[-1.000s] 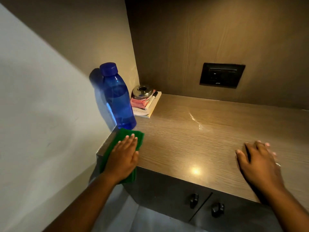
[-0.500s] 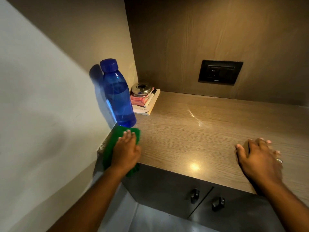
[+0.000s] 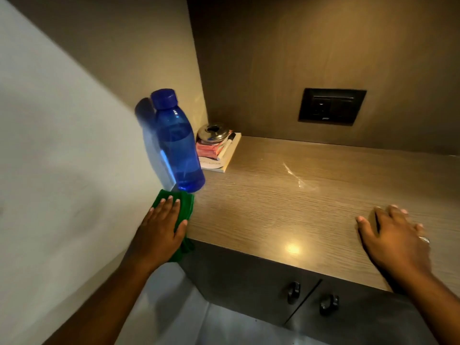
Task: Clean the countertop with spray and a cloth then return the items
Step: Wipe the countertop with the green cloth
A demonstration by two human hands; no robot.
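The green cloth [image 3: 185, 207] is shown at the front left corner of the wooden surface [image 3: 298, 195], pressed flat beneath the left hand [image 3: 161, 230]; its lower part is draped over the front edge and hangs against the cabinet [image 3: 249, 282]. The grip of the left hand is seen spread, with straight fingers laid on the cloth and nothing clasped. The right hand [image 3: 395, 235] is laid palm down on the surface well to the right, its grip likewise apart and empty; a ring is visible on one finger.

A blue bottle [image 3: 178, 145] is stood upright just behind the cloth, close against the side wall; no spray trigger is visible on it. Behind it, a small stack is placed in the corner: a book [image 3: 231, 158], a reddish packet, a marker and a round metal lid [image 3: 214, 131]. A socket plate [image 3: 332, 107] is set in the back panel. A faint wet streak is seen on the surface near its middle.

The cloth is judged to be soft, light and limp, easily bunched; it is best driven by flat palm pressure and lifted by a pinch of a gathered fold. The bottle is judged smooth and somewhat top-heavy, so it is best taken round its mid-body.
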